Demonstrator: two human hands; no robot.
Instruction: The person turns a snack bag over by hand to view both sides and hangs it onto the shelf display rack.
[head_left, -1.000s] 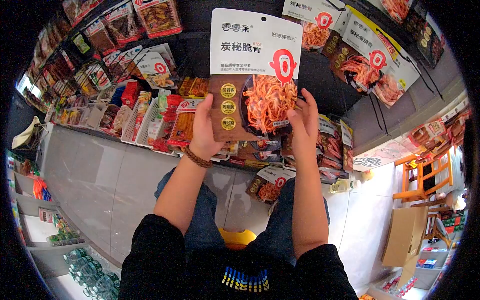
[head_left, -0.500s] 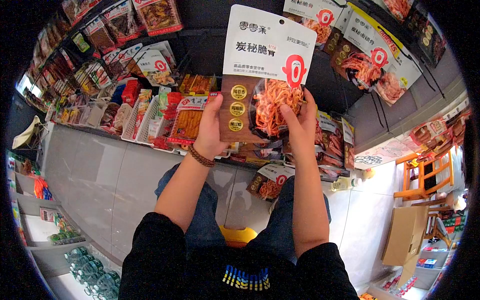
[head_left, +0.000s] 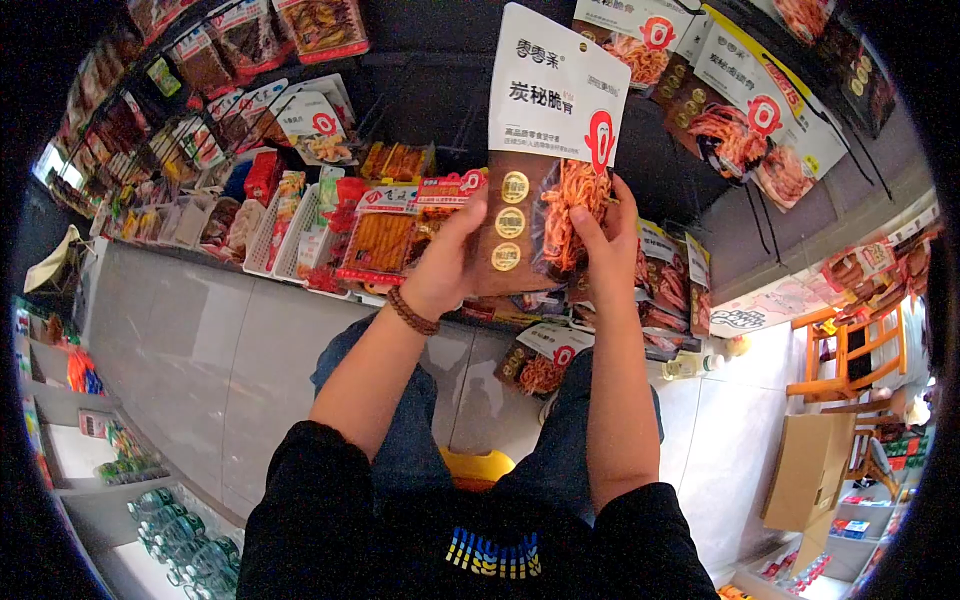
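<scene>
A large white and brown snack bag point(head_left: 545, 110) is held upright in front of the shelf, its printed front angled to the right. My left hand point(head_left: 448, 262) grips its lower left edge, with the fingers behind it. On the right side, my right hand point(head_left: 606, 240) holds the bag, thumb across the noodle-like food picture and fingers behind. A similar bag point(head_left: 541, 362) lies low down near my knees. To the left of my left hand, an orange-brown snack pack point(head_left: 378, 240) stands on the shelf.
White baskets point(head_left: 293, 245) hold packets at the left. More bags point(head_left: 735, 110) hang from hooks at the upper right. A cardboard box point(head_left: 808, 470) and a wooden chair point(head_left: 850, 350) stand on the right. Bottles point(head_left: 185, 545) are at the lower left. A yellow seat point(head_left: 476, 464) shows between my legs.
Both hands have moved right with the bag, which has turned and now looks narrower. My right thumb has come round onto the bag's front.
</scene>
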